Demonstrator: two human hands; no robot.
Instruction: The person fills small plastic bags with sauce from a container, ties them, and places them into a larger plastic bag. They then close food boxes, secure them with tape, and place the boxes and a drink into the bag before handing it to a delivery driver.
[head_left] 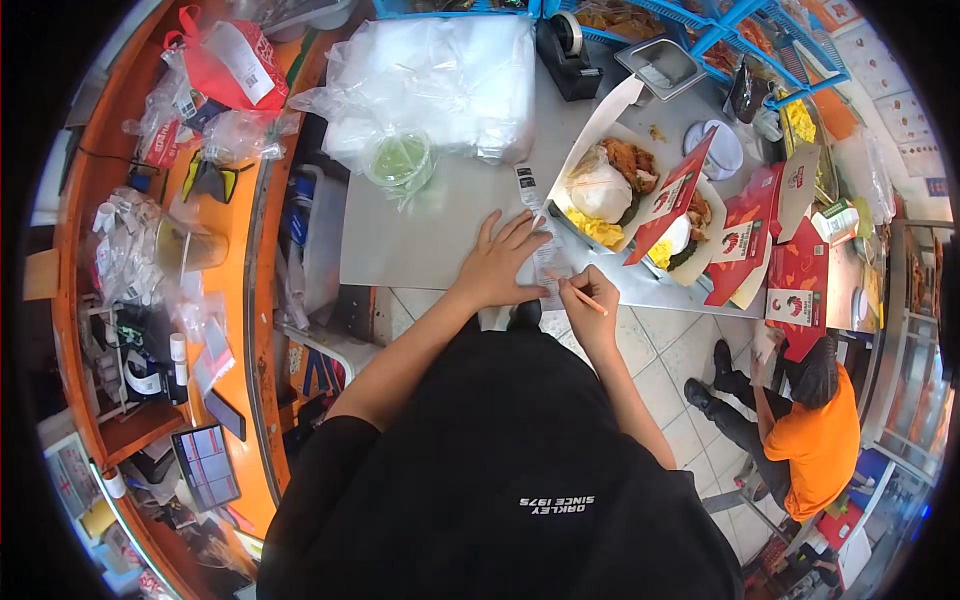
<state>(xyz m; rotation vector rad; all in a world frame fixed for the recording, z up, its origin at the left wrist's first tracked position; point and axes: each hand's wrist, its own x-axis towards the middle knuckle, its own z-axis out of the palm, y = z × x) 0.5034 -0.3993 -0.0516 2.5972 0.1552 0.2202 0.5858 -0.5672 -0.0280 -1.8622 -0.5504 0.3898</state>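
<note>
My left hand [498, 264] lies flat on the metal table with its fingers spread, pressing the edge of a long white paper slip [549, 262]. My right hand [592, 318] is closed around a slim, light-coloured pen [590, 301], held over the lower end of the slip. Printed text shows on the paper, but it is too small to read. Just right of the slip stands an open food box [603, 190] with rice, fried chicken and yellow egg. Beside it is a second filled box with a red lid [680, 200].
Clear plastic bags [430, 75] and a bagged green tub [398, 160] sit at the back left, near a black tape dispenser [568, 55]. More red boxes [797, 280] stand right. A person in an orange shirt [822, 440] is at lower right. An orange counter [235, 300] runs along the left.
</note>
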